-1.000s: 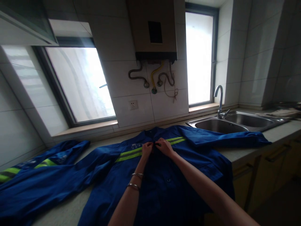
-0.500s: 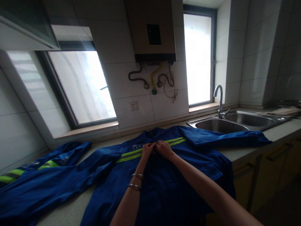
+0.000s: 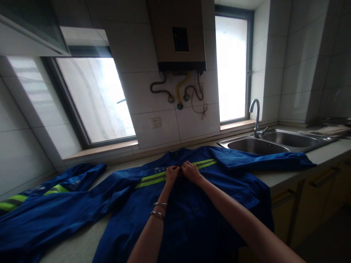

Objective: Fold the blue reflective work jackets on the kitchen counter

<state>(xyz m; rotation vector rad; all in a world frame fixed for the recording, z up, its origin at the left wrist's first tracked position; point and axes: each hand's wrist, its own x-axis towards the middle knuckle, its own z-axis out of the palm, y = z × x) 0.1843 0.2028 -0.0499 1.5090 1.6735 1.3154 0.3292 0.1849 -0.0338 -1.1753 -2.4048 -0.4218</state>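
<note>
A blue work jacket (image 3: 153,204) with yellow-green and grey reflective stripes lies spread out, front up, with its sleeves stretched to both sides. My left hand (image 3: 172,173) pinches the front edge at chest height, by the stripe. Close beside it, my right hand (image 3: 191,171) has its fingers closed on the same front opening. The fingertips of both hands nearly meet, and whatever small part lies between them is hidden. Lower on the front a button (image 3: 196,208) shows. Two metal bangles (image 3: 158,209) circle my left wrist.
Another blue garment (image 3: 57,188) with reflective stripes lies at the left of the worktop (image 3: 82,233). A double sink (image 3: 257,145) with a tap (image 3: 256,117) stands at the right. Cloth (image 3: 330,130) lies beyond it. A water heater (image 3: 177,33) hangs on the wall.
My right hand has shifted very slightly up at the jacket's front. Both hands stay closed at the same spot, and the jacket lies as before.
</note>
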